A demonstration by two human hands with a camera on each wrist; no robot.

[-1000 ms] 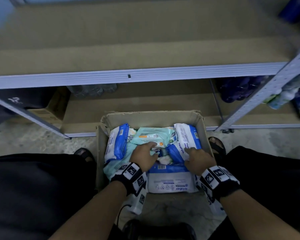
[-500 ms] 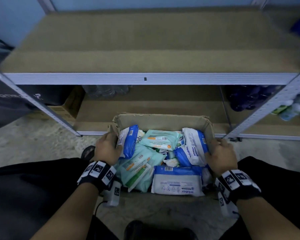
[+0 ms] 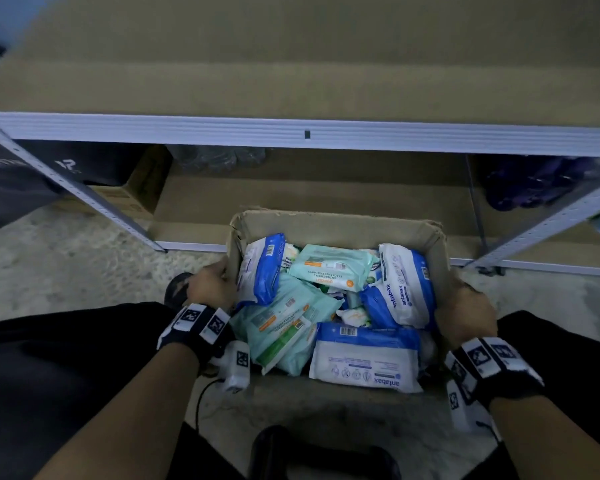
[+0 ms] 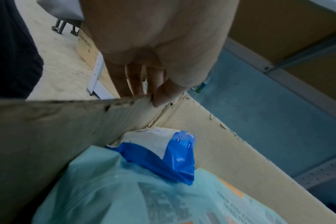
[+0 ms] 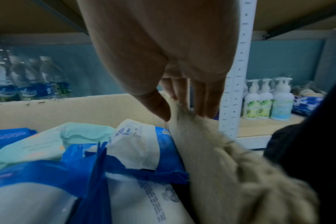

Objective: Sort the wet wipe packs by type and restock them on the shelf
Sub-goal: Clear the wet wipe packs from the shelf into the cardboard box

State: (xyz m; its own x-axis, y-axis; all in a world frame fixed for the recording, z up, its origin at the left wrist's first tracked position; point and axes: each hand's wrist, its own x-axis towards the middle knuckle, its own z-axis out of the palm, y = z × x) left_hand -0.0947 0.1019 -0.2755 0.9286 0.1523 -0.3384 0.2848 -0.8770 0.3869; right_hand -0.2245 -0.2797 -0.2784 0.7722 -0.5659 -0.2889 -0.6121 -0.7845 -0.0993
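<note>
A torn cardboard box [image 3: 336, 220] stands on the floor between my knees, in front of the shelf. Inside lie several wet wipe packs: blue-and-white ones [image 3: 364, 365] [image 3: 406, 282] and mint green ones [image 3: 329, 266] [image 3: 281, 320], all mixed. My left hand [image 3: 215, 282] grips the box's left wall [image 4: 48, 121], thumb inside and fingers outside. On the other side my right hand [image 3: 465, 310] pinches the right wall [image 5: 220, 166] the same way, beside a blue-and-white pack [image 5: 144, 144]. The brown shelf board [image 3: 291, 64] above the box is bare.
A white metal rail [image 3: 291, 133] fronts the shelf, and slanted uprights [image 3: 84, 199] [image 3: 551, 220] flank the box. The lower shelf holds water bottles [image 5: 29, 78] and a carton [image 3: 132, 195]. Pump bottles [image 5: 267, 100] and dark bottles [image 3: 534, 181] stand to the right.
A second ago both hands were among the packs inside the box. They moved outward to the box's side walls and now hold them.
</note>
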